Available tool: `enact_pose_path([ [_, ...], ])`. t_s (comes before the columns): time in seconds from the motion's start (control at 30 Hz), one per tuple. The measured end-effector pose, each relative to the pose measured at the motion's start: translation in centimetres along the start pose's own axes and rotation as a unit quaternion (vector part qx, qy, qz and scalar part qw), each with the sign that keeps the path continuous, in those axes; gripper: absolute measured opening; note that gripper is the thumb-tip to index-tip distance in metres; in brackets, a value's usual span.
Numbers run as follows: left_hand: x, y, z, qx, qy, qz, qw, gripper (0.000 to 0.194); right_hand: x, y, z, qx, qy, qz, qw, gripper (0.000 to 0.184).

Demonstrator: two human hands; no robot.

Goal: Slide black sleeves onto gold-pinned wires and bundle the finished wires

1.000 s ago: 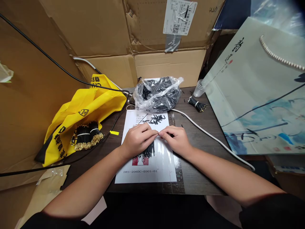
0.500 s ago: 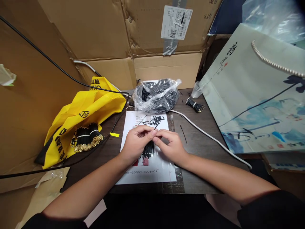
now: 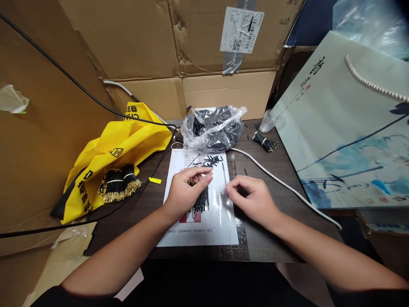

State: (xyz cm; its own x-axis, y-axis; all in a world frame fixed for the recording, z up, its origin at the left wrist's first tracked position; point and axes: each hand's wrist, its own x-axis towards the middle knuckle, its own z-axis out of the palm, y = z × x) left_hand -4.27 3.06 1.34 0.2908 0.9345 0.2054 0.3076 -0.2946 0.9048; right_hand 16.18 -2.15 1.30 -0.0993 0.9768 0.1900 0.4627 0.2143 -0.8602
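Note:
My left hand (image 3: pixel 188 189) is over the white printed sheet (image 3: pixel 220 234), thumb and index finger slightly apart with nothing visible between their tips. Under and beside it lies a bundle of thin black wires (image 3: pixel 201 200), gold ends partly showing behind the fingers. To the right, my right hand (image 3: pixel 251 196) has its thumb and index finger pinched on a thin black wire (image 3: pixel 224 170), which points up and is blurred. Short black tube pieces (image 3: pixel 211 161) lie scattered on the sheet just beyond my hands.
Behind the sheet sits a clear plastic bag of black pieces (image 3: pixel 214 128). Tied wire bundles (image 3: pixel 115 183) rest on a yellow bag (image 3: pixel 118 136) at left; another tied bundle (image 3: pixel 265 141) lies near a plastic cup (image 3: pixel 266 121). A white cable (image 3: pixel 284 181) crosses the table beside a paper bag (image 3: pixel 345 136).
My hands have come apart. The right hand has moved to the right with the thin wire, while the left hand stays over the sheet and its fingertips have parted.

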Motion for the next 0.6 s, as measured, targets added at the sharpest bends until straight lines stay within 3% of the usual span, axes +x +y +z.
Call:
enact_pose_path([
  [0.1, 0.5, -0.1, -0.7, 0.185, 0.003, 0.085, 0.979, 0.019, -0.7, 2.2, -3.5, -0.171, -0.018, 0.041, 0.984, 0.016],
  [0.23, 0.8, -0.8, -1.4, 0.416, -0.066, 0.167, 0.891, 0.028, -1.3, 4.7, -5.8, -0.345, -0.049, 0.125, 0.929, 0.02],
  [0.37, 0.8, -1.4, -1.5, 0.489, -0.125, 0.161, 0.848, 0.034, -1.2, 5.5, -5.7, -0.393, -0.065, 0.139, 0.907, 0.022],
  [0.6, 0.8, -1.7, -1.2, 0.529, -0.156, 0.14, 0.823, 0.034, -0.8, 5.0, -5.8, -0.381, -0.087, 0.153, 0.908, 0.031],
])
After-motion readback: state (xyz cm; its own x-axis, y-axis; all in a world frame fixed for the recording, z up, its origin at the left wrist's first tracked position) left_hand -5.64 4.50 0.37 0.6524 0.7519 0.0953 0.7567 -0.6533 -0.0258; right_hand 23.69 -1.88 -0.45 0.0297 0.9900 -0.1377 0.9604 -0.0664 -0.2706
